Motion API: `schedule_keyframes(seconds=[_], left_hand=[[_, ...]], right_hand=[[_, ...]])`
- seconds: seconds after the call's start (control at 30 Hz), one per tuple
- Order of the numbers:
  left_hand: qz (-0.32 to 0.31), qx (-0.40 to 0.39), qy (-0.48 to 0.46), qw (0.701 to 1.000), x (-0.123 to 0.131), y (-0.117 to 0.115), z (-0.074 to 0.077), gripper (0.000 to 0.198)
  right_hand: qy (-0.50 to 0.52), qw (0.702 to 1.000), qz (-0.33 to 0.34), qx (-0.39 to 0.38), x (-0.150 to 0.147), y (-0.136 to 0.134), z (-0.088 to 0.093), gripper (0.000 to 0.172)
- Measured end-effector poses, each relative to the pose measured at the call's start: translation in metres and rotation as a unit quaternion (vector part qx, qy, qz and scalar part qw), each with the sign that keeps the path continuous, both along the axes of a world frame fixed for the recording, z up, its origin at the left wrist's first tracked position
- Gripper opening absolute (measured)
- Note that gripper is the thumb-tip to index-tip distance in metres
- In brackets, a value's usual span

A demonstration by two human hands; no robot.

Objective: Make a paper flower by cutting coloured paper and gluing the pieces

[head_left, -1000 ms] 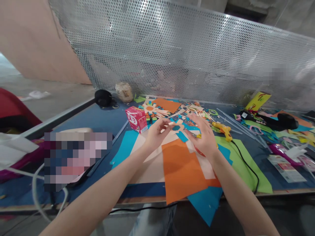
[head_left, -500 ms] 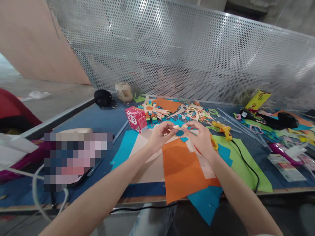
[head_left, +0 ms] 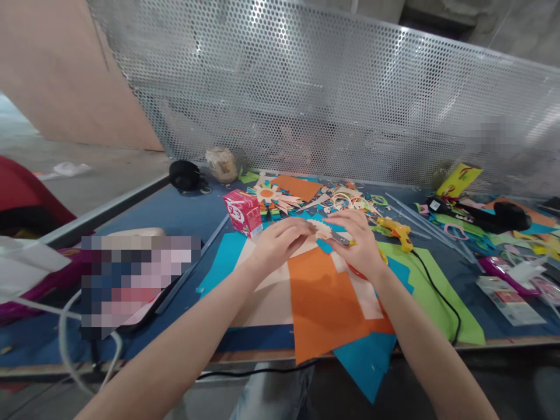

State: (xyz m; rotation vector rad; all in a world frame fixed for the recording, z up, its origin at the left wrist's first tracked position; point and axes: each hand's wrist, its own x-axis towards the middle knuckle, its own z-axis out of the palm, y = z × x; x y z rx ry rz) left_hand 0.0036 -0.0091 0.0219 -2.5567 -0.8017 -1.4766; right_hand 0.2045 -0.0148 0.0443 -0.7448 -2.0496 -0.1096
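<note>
Between my hands is a cream paper piece [head_left: 322, 229] with a toothed, fringed edge, over blue paper. My left hand [head_left: 282, 240] has its fingers curled together at the left edge of this piece, hiding that side. On the right, my right hand [head_left: 362, 245] hovers over a pair of scissors [head_left: 340, 238], its thumb and fingers apart. The metal blades point toward the cream piece, and the orange and yellow handles are partly hidden below my right hand. Under both hands lie an orange sheet [head_left: 324, 306] and a pale pink sheet [head_left: 266, 300].
A pink box [head_left: 242, 213] stands left of my hands. Behind lie a layered paper flower [head_left: 266, 194] and many paper scraps [head_left: 350, 198]. To the right, a yellow glue gun [head_left: 397, 229] trails a black cord over a green sheet [head_left: 431, 280]. A perforated metal screen [head_left: 306, 87] borders the back.
My fingers have moved apart from their shared pinch on the small cream paper. The fringed cream piece now shows between them, and the scissor blades are uncovered.
</note>
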Motion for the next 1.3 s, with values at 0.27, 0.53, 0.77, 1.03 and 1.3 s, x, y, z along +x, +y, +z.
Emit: schedule_keyframes(seconds=[0.27, 0.53, 0.77, 1.03, 1.3], left_hand=[[0.002, 0.038, -0.02, 0.999, 0.001, -0.006, 0.003, 0.011], [-0.02, -0.049, -0.044, 0.998, 0.007, -0.005, 0.0, 0.006], [-0.085, -0.341, -0.195, 0.916, 0.017, -0.002, -0.005, 0.014], [-0.091, -0.429, -0.228, 0.869, 0.022, 0.003, -0.007, 0.023], [-0.078, -0.429, -0.217, 0.874, 0.022, 0.006, -0.012, 0.021]], right_hand=[[-0.066, 0.996, 0.048, 0.041, 0.002, 0.003, -0.003, 0.029], [-0.047, 0.998, 0.026, -0.018, -0.001, 0.003, -0.009, 0.031], [0.025, 0.999, -0.022, -0.033, -0.006, 0.007, -0.009, 0.01], [0.051, 0.968, -0.046, -0.241, -0.01, 0.002, -0.01, 0.018], [0.072, 0.956, -0.064, -0.277, -0.011, 0.006, -0.014, 0.02]])
